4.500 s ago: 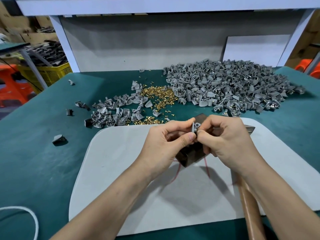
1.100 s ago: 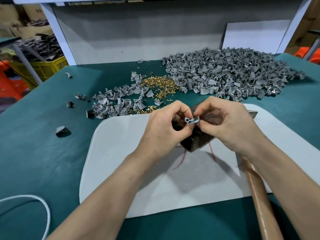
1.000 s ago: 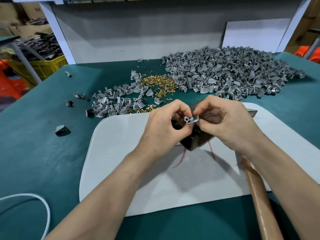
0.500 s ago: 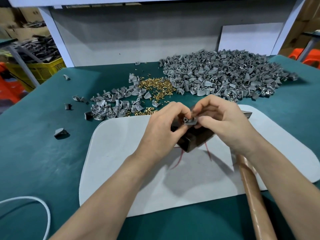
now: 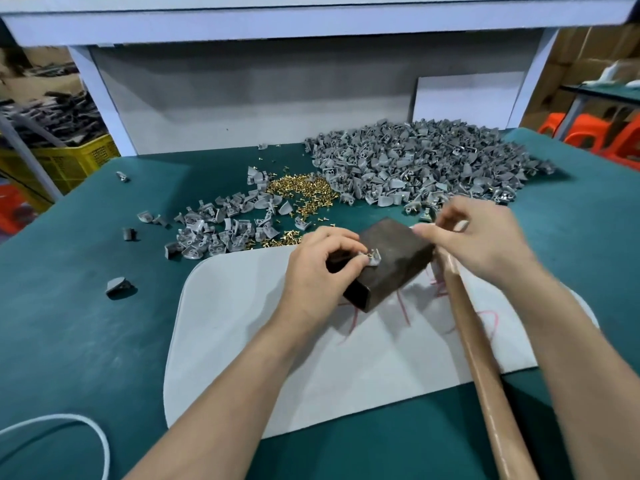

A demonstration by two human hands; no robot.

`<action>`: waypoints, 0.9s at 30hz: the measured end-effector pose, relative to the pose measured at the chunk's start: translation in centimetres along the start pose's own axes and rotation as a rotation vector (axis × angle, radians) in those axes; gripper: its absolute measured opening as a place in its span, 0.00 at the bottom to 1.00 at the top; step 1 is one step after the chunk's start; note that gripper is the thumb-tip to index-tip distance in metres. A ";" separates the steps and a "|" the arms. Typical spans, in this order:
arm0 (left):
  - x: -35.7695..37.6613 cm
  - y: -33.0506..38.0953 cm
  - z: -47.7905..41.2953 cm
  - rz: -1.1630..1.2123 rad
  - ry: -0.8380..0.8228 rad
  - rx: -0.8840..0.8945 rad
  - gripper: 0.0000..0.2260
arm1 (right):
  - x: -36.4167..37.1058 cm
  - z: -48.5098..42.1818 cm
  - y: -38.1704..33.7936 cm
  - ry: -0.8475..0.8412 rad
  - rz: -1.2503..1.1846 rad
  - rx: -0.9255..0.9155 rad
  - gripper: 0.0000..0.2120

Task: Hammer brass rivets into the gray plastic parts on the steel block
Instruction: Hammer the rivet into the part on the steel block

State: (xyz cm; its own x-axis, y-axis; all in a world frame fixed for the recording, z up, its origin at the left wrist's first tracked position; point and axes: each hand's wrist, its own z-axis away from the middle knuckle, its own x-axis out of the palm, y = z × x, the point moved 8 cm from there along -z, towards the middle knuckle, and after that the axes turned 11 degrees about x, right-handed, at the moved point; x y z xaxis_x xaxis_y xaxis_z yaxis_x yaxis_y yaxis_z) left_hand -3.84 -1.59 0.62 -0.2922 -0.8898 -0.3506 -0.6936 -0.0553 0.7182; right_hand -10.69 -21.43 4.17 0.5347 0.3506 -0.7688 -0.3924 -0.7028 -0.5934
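Centre frame: gray plastic part (image 5: pixel 375 260) with brass rivet (image 5: pixel 370 252) on steel block (image 5: pixel 401 249), pinched by left hand (image 5: pixel 320 271) fingertips; right hand (image 5: pixel 485 242), blurred, over hammer handle (image 5: pixel 481 368), grip unclear.

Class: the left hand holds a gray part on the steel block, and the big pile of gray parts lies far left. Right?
No. The head view shows the big pile of gray parts at far right. The left hand does hold a gray part on the steel block.
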 end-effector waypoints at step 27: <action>0.8 -1.4 -0.1 0.176 -0.014 -0.140 0.13 | 0.9 4.9 -4.4 -0.455 -0.246 0.242 0.11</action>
State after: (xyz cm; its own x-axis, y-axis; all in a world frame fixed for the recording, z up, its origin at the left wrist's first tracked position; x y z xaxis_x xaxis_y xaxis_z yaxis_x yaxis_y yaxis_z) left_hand -3.05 -2.33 -0.56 -0.4104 -0.8848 -0.2204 -0.5336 0.0370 0.8449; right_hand -12.21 -15.01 4.92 0.2773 0.7549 -0.5944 -0.4860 -0.4235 -0.7645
